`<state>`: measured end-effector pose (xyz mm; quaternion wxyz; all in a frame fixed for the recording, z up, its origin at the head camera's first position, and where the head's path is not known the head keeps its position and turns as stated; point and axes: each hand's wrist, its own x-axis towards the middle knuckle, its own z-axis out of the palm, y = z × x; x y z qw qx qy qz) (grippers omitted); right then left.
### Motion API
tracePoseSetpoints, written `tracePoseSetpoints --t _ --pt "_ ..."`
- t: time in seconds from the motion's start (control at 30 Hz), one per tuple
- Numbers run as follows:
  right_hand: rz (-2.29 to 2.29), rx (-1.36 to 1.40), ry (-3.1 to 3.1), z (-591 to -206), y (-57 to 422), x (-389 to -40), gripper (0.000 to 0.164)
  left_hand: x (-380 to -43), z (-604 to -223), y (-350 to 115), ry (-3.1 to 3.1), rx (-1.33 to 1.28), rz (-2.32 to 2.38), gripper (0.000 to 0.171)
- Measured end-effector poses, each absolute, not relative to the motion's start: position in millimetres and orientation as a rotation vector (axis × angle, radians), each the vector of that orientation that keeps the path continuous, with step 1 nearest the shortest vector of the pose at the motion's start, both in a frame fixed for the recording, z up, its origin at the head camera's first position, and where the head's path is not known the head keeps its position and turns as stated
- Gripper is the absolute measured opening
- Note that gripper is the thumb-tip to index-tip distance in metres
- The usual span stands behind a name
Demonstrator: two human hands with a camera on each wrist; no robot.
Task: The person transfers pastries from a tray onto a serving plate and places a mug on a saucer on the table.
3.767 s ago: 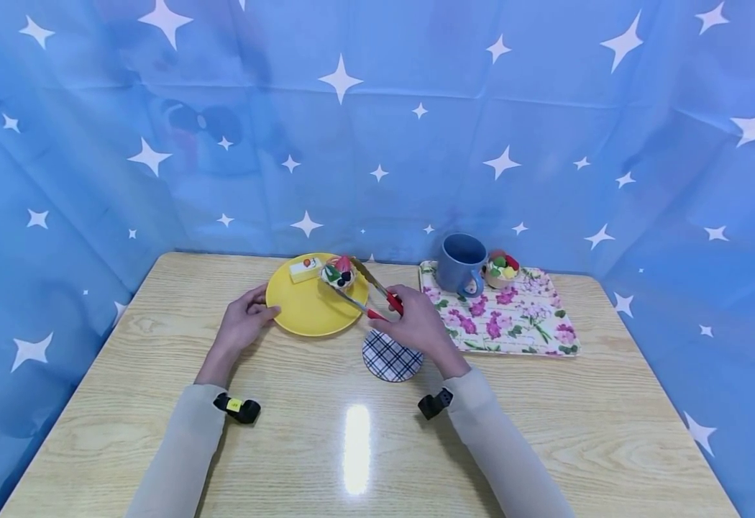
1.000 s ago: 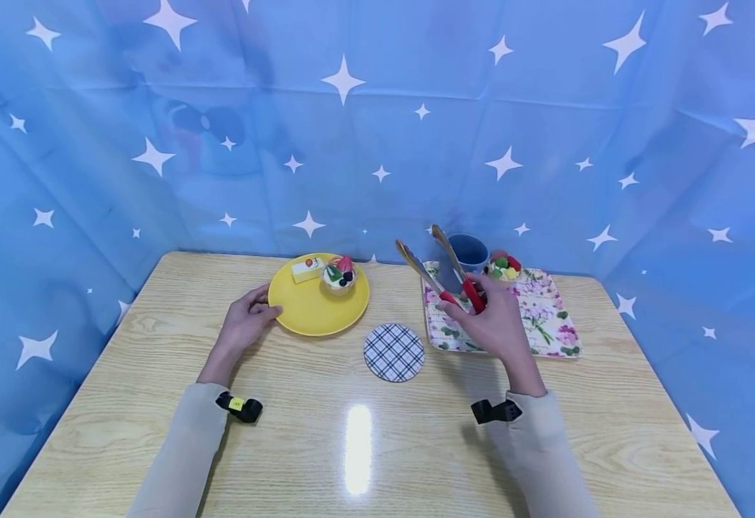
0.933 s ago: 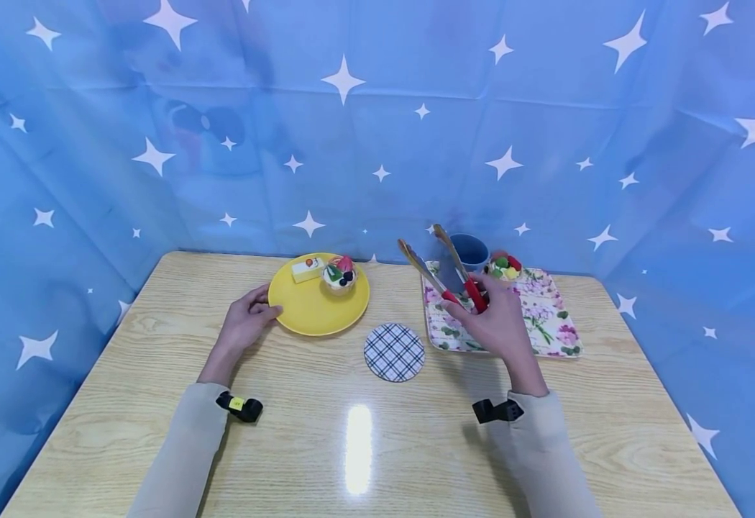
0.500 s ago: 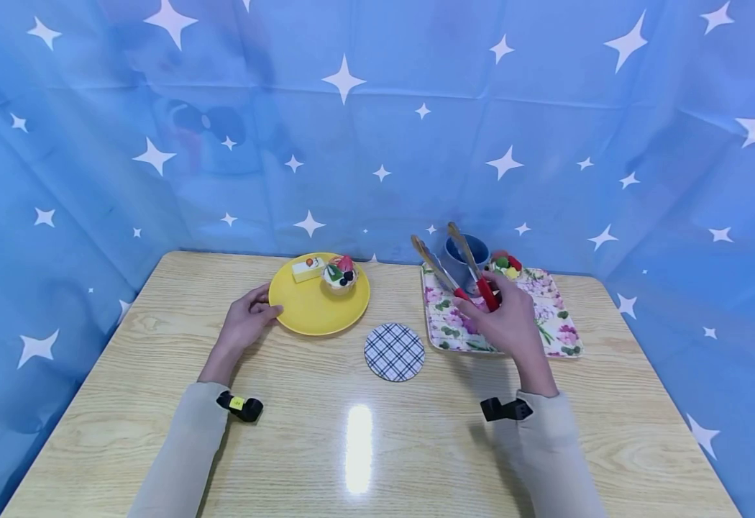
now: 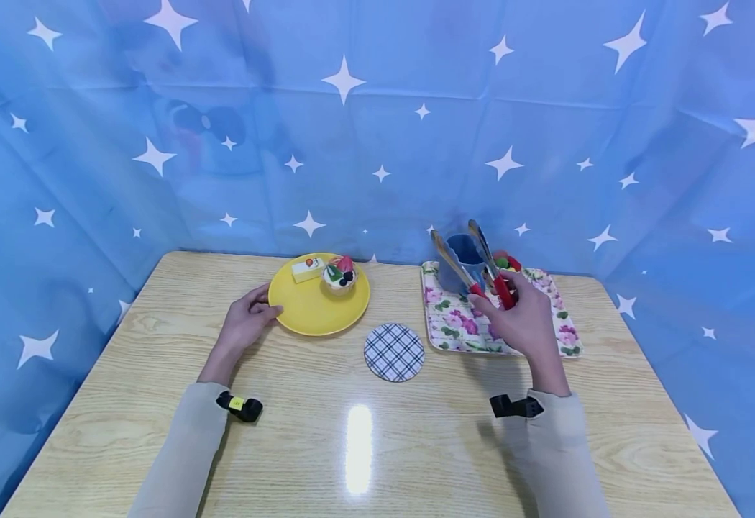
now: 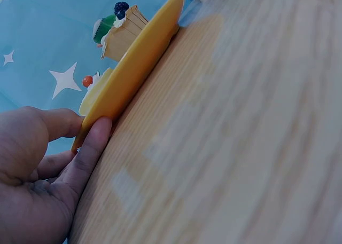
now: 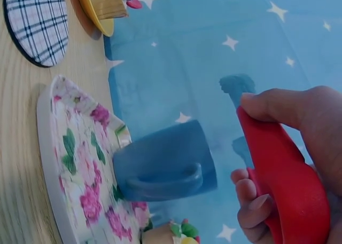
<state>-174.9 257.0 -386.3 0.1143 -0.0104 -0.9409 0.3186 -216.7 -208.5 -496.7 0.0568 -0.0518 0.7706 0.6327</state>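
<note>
My left hand (image 5: pixel 248 320) pinches the left rim of a yellow plate (image 5: pixel 313 313), with the thumb on one side and fingers on the other in the left wrist view. On the plate lie a small yellow-and-white cake slice (image 5: pixel 308 270) and a fruit tart (image 5: pixel 339 275). My right hand (image 5: pixel 523 313) grips red-handled tongs (image 7: pixel 283 174), their arms spread apart with nothing between the tips. The tongs are raised over a floral tray (image 5: pixel 455 327), overlapping a blue mug (image 7: pixel 165 161) in the head view. A second fruit tart (image 7: pixel 171 233), partly hidden, sits beside the mug.
A round plaid coaster (image 5: pixel 394 352) lies on the wooden table (image 5: pixel 300 432) between the plate and the tray. A blue curtain (image 5: pixel 377 129) with white stars hangs along the table's back edge and sides.
Earlier the tongs were at the fruit tart on the yellow plate; my right hand has since carried them, empty, rightward over the floral tray. My left hand has stayed at the plate's rim.
</note>
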Motion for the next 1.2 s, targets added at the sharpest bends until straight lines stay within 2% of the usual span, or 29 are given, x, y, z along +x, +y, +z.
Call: tracePoseSetpoints --t 0.5,0.97,1.2 --pt "0.942 -0.154 -2.793 -383.2 277.0 -172.9 0.082 -214.4 -495.4 -206.5 2.347 -0.135 1.901 0.067" --pt "1.004 -0.254 -2.759 -383.9 292.6 -173.1 0.079 -219.9 -499.1 -210.3 2.377 -0.152 1.864 0.068" --pt "1.026 -0.329 -2.762 -383.4 301.4 -174.6 0.088 -219.2 -497.0 -211.0 2.361 -0.174 1.852 0.068"
